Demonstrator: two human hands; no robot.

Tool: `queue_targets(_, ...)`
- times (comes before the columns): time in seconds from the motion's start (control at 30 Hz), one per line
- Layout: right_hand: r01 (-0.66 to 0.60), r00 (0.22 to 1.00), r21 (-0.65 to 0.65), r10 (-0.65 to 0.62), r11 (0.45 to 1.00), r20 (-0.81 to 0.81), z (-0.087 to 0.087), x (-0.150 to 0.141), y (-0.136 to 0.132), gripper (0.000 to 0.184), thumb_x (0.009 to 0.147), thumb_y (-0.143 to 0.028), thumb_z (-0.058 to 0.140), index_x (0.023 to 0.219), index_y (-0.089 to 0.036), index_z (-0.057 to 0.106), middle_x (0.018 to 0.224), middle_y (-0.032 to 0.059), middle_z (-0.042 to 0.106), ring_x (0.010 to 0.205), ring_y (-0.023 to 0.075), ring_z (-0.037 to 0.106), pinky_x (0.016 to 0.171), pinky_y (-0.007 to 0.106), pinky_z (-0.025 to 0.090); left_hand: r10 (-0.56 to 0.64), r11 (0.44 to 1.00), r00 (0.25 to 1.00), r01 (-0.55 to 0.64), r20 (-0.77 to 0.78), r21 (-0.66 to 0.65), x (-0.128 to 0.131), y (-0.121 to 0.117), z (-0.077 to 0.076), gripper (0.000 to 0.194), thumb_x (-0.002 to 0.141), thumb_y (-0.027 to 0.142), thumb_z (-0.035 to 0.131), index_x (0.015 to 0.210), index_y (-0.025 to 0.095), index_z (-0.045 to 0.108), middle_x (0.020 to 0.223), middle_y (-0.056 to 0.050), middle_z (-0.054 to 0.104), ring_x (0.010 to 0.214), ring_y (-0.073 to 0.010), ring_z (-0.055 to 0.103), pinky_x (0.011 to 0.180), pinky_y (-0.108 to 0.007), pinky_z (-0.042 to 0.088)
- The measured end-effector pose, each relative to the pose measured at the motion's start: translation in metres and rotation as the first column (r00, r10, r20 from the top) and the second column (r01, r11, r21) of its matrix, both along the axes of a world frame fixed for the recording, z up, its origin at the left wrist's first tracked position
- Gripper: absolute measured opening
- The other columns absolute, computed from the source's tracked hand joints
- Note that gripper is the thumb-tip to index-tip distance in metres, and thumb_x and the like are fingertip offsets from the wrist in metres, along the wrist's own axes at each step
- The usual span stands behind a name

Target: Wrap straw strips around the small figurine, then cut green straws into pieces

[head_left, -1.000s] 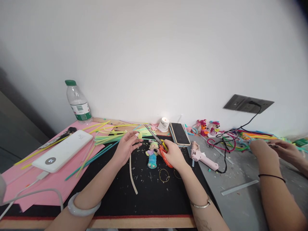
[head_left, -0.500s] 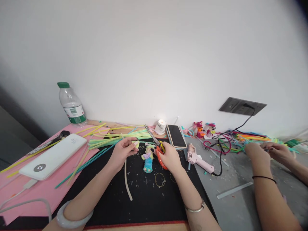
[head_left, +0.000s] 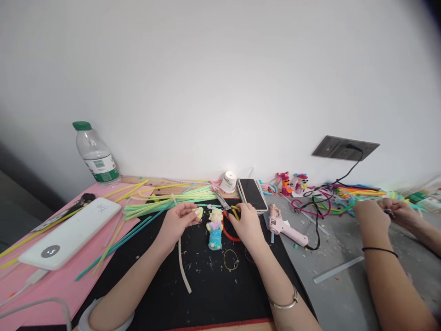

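Note:
My left hand (head_left: 181,220) pinches a small yellow-green fuzzy piece (head_left: 199,213) between thumb and fingertips. Under that hand, a cream-coloured strip (head_left: 183,266) lies curved on the black mat (head_left: 213,299). My right hand (head_left: 246,225) is closed at the red-and-yellow handles of a pair of scissors (head_left: 223,201), whose blades point away toward the wall. Part of the handles is hidden by the fingers. Between my hands lies a little fuzzy doll (head_left: 215,230) with a turquoise body, a purple collar and a yellow-green head.
A bundle of green and yellow pipe cleaners (head_left: 161,204), a power bank (head_left: 74,232) and a bottle (head_left: 98,156) are at left. A phone (head_left: 252,195) and pink glue gun (head_left: 287,230) stand right, its cord trailing. Another person's hands (head_left: 374,218) work farther right.
The scissors have dropped lower toward the mat, and my right hand has come down with them. My left hand still holds the yellow-green piece. The whole view has shifted slightly.

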State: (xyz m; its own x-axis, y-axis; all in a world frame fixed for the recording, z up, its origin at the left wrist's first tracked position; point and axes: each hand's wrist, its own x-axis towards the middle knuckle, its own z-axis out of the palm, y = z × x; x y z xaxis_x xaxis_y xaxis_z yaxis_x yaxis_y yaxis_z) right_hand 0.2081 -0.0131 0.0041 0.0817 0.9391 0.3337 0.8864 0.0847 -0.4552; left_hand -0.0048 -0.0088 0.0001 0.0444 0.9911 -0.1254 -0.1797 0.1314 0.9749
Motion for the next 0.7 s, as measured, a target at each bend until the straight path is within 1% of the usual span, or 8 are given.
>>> queue_targets(0.1,-0.181,0.968,0.130,0.200,0.975,-0.153,0.010,-0.005,-0.005,0.021,0.082,-0.024,0.051,0.100,-0.016,0.057,0.096,0.0099,0.060,0.088,0.0207,0.055,0.081,0.033,0.042,-0.044,0.999,0.998,0.045,-0.037,0.027,0.006,-0.004,0.004,0.031,0.060,0.038,0.076,0.078,0.016,0.061,0.064,-0.001,0.066,0.062,-0.0171,0.066,0.071,-0.034,0.055)
queue_targets(0.17,-0.367,0.880,0.075,0.372,0.927,-0.295,0.014,-0.013,-0.011,0.024,0.083,-0.025,0.052,0.105,-0.017,0.056,0.084,0.0040,0.060,0.067,0.0141,0.054,0.067,0.027,0.044,-0.108,0.993,0.993,0.110,-0.041,0.041,0.011,-0.008,0.006,0.029,0.063,0.038,0.074,0.077,0.016,0.062,0.069,-0.003,0.069,0.066,-0.0186,0.068,0.072,-0.035,0.055)
queue_targets(0.23,-0.493,0.787,0.017,0.454,0.870,-0.418,0.014,-0.021,-0.015,0.021,0.081,-0.026,0.054,0.100,-0.018,0.058,0.075,0.0006,0.059,0.060,0.0116,0.052,0.059,0.023,0.042,-0.180,0.982,0.983,0.182,-0.040,0.045,0.015,-0.012,0.007,0.028,0.066,0.039,0.071,0.078,0.016,0.061,0.074,-0.004,0.070,0.070,-0.0196,0.069,0.072,-0.035,0.055)
queue_targets(0.3,-0.522,0.734,-0.003,0.447,0.853,-0.511,0.011,-0.026,-0.017,0.012,0.082,-0.026,0.053,0.087,-0.018,0.059,0.070,0.0000,0.058,0.059,0.0111,0.051,0.056,0.022,0.040,-0.237,0.971,0.970,0.239,-0.058,0.029,0.018,-0.015,0.007,0.027,0.069,0.041,0.068,0.078,0.017,0.059,0.074,-0.004,0.070,0.073,-0.0204,0.069,0.069,-0.033,0.055)
queue_targets(0.37,-0.502,0.712,-0.012,0.406,0.865,-0.573,0.009,-0.027,-0.016,0.012,0.081,-0.027,0.052,0.076,-0.017,0.057,0.065,-0.0010,0.055,0.057,0.0106,0.049,0.054,0.021,0.039,-0.267,0.963,0.959,0.270,-0.099,0.018,0.018,-0.015,0.006,0.028,0.073,0.044,0.064,0.078,0.017,0.057,0.074,-0.004,0.070,0.071,-0.0206,0.069,0.065,-0.031,0.054)
queue_targets(0.5,-0.475,0.686,-0.065,0.323,0.878,-0.652,0.012,-0.018,-0.012,0.015,0.078,-0.028,0.054,0.069,-0.017,0.051,0.058,-0.0037,0.052,0.051,0.0090,0.046,0.050,0.021,0.036,-0.197,0.965,0.957,0.228,-0.215,0.131,0.013,-0.012,0.003,0.029,0.081,0.047,0.053,0.081,0.018,0.057,0.074,-0.005,0.069,0.063,-0.0183,0.067,0.063,-0.030,0.051)
queue_targets(0.63,-0.571,0.702,-0.241,0.314,0.785,-0.639,0.015,-0.009,-0.011,0.019,0.073,-0.026,0.060,0.061,-0.017,0.047,0.049,-0.0065,0.046,0.044,0.0065,0.037,0.044,0.019,0.028,-0.097,0.953,0.948,0.176,-0.304,0.246,0.009,-0.010,0.000,0.026,0.082,0.044,0.051,0.081,0.019,0.058,0.067,-0.002,0.065,0.055,-0.0161,0.062,0.060,-0.029,0.049)
queue_targets(0.7,-0.567,0.747,-0.278,0.341,0.775,-0.571,0.013,-0.008,-0.011,0.020,0.070,-0.024,0.062,0.058,-0.016,0.048,0.051,-0.0058,0.046,0.046,0.0063,0.037,0.044,0.019,0.027,-0.091,0.947,0.935,0.188,-0.343,0.262,0.009,-0.010,0.000,0.025,0.082,0.044,0.051,0.076,0.020,0.057,0.063,-0.001,0.063,0.053,-0.0152,0.060,0.058,-0.028,0.047)
